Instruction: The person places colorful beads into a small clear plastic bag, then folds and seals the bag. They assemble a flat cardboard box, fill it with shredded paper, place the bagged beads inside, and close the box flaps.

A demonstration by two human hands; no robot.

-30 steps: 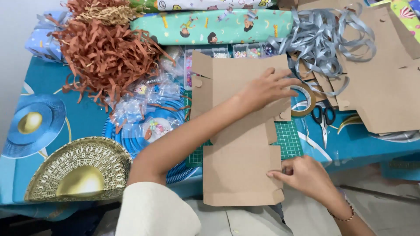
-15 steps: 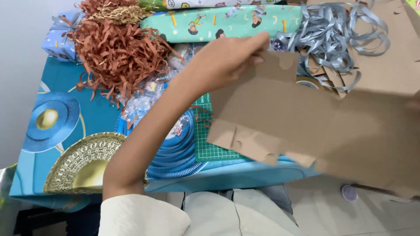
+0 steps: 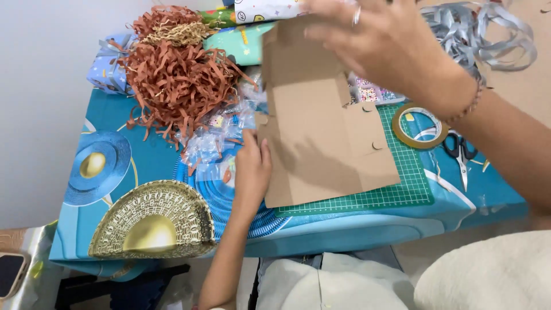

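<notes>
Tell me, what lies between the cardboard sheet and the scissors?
In the head view, a tape roll lies between the cardboard sheet and scissors, on the green cutting mat.
</notes>
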